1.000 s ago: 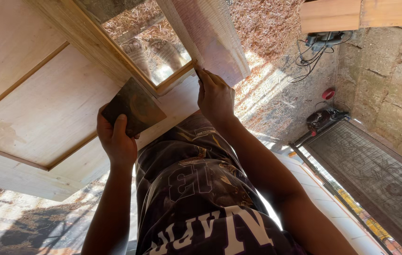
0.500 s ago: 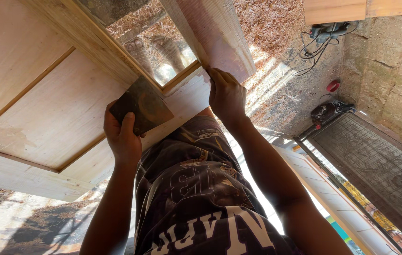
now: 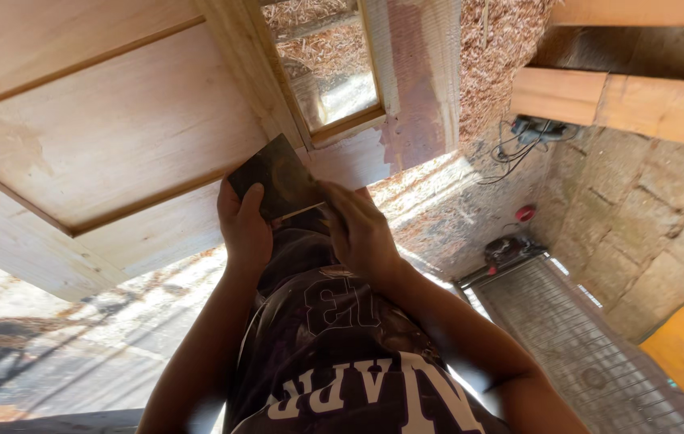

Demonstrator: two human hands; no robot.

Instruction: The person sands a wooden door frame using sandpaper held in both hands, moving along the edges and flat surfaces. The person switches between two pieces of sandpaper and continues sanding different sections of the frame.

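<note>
both hands grip a dark sheet of sandpaper (image 3: 276, 178) held just in front of the wooden door (image 3: 117, 128). the left hand (image 3: 244, 229) clamps its lower left edge, thumb on top. the right hand (image 3: 360, 231) pinches the right edge. the two hands sit close together, the sheet between them. sawdust (image 3: 495, 48) covers the ground beyond the door, near a stone wall (image 3: 639, 225).
</note>
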